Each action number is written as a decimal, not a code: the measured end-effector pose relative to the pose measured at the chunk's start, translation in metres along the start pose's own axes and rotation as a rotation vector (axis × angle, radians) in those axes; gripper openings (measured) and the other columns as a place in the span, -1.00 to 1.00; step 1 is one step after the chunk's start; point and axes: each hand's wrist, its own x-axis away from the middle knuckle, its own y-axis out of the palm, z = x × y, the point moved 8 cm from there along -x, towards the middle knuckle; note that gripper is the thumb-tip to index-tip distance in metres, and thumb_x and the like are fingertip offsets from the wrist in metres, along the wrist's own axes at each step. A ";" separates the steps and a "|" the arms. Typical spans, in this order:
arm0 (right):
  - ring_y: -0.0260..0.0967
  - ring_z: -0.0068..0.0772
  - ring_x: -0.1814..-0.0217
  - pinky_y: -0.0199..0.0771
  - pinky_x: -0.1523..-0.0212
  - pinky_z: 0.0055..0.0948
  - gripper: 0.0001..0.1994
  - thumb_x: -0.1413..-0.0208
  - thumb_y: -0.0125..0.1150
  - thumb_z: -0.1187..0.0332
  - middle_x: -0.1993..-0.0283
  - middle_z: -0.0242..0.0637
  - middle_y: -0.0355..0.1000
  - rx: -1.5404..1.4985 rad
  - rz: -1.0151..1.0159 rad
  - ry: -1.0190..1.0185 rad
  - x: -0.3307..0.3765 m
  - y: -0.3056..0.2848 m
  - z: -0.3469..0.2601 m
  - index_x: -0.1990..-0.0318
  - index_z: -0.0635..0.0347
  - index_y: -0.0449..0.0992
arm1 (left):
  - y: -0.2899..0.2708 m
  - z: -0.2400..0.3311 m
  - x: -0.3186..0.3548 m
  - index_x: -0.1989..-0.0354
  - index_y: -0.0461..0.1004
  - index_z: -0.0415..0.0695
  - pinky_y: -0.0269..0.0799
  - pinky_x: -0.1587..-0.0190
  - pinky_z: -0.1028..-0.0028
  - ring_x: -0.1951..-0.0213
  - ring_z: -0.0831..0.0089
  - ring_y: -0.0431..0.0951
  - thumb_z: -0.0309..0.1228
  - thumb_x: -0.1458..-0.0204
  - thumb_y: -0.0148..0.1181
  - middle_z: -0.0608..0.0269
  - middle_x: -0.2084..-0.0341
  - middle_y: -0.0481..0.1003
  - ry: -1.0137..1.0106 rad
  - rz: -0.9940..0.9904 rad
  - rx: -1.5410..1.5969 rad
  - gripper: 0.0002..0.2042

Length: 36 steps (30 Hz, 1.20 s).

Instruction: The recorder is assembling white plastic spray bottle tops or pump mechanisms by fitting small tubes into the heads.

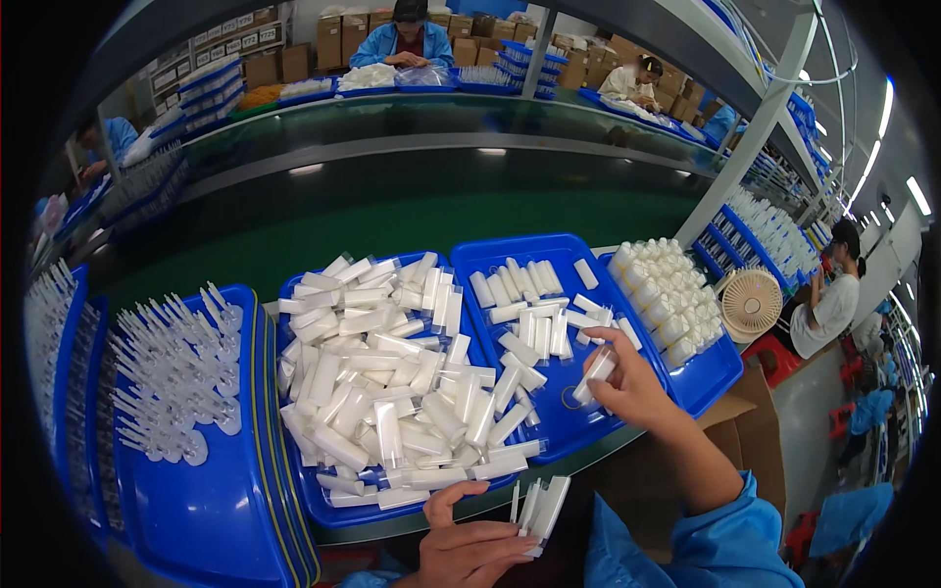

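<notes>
While the left hand is gripping a fan of flat white plastic tubes just below the piled blue plastic tray, the right hand is pinching one white tube to its right, best kept straight.

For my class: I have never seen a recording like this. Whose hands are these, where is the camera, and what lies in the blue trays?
The camera sits on a person's head and looks down, so its wide lens bends straight edges. The two bare hands are that person's own. The right hand holds one small white tube over the right blue tray. The left hand, at the lower edge, grips a few white tubes. The middle blue tray is heaped with loose white tubes. A tray on the left carries clear plastic pieces. Behind runs a green conveyor belt, with other workers seated beyond it.
</notes>
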 end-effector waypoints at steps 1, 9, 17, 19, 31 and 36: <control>0.36 -0.42 0.41 0.38 0.45 -0.48 -0.44 0.09 0.05 0.55 0.27 -0.24 0.35 -0.400 -0.022 0.099 0.010 0.013 -0.003 -0.15 0.08 0.11 | 0.001 -0.002 0.001 0.48 0.58 -0.02 0.20 0.04 0.16 0.16 0.09 0.39 -0.37 0.29 0.32 0.30 0.49 0.51 0.005 -0.005 -0.004 -0.86; 0.26 -0.53 0.13 0.23 0.07 -0.47 -0.44 -0.08 0.02 0.47 0.17 -0.32 0.28 -1.107 -0.385 0.231 0.048 0.074 -0.032 -0.25 0.18 0.03 | 0.010 0.001 -0.006 0.51 0.56 -0.03 0.19 0.08 0.20 0.39 0.43 0.48 -0.46 0.23 0.26 0.37 0.55 0.52 0.061 -0.019 -0.030 -0.93; 0.25 -0.52 0.10 0.23 0.04 -0.47 -0.56 -0.12 0.02 0.40 0.17 -0.34 0.28 -1.069 -0.378 0.266 0.053 0.073 -0.030 -0.15 0.23 0.13 | 0.011 0.001 -0.005 0.52 0.55 -0.01 0.18 0.08 0.23 0.38 0.47 0.48 -0.49 0.21 0.24 0.40 0.55 0.52 0.070 -0.055 -0.003 -0.94; 0.25 -0.51 0.08 0.22 0.03 -0.48 -0.60 -0.13 0.01 0.39 0.16 -0.33 0.28 -1.061 -0.382 0.248 0.055 0.073 -0.030 -0.12 0.23 0.16 | 0.011 0.001 -0.005 0.52 0.55 0.00 0.18 0.08 0.23 0.38 0.46 0.48 -0.48 0.21 0.24 0.40 0.55 0.52 0.071 -0.057 -0.001 -0.94; 0.21 -0.49 0.20 0.18 0.14 -0.48 -0.85 -0.19 -0.09 0.31 0.32 -0.32 0.27 0.293 -0.257 -0.282 0.058 0.045 -0.067 0.21 0.20 0.27 | 0.011 -0.004 -0.002 0.53 0.57 0.02 0.17 0.09 0.24 0.29 0.36 0.43 -0.46 0.25 0.25 0.40 0.51 0.51 0.059 -0.079 -0.025 -0.92; 0.18 -0.34 0.27 0.14 0.15 -0.39 -0.83 -0.20 -0.13 0.26 0.39 -0.30 0.25 -0.087 -0.371 0.017 0.068 0.052 -0.040 0.26 0.16 0.28 | 0.014 0.013 -0.003 0.53 0.59 0.10 0.09 0.06 0.25 0.14 0.24 0.34 -0.39 0.33 0.25 0.49 0.46 0.50 0.130 -0.129 -0.081 -0.88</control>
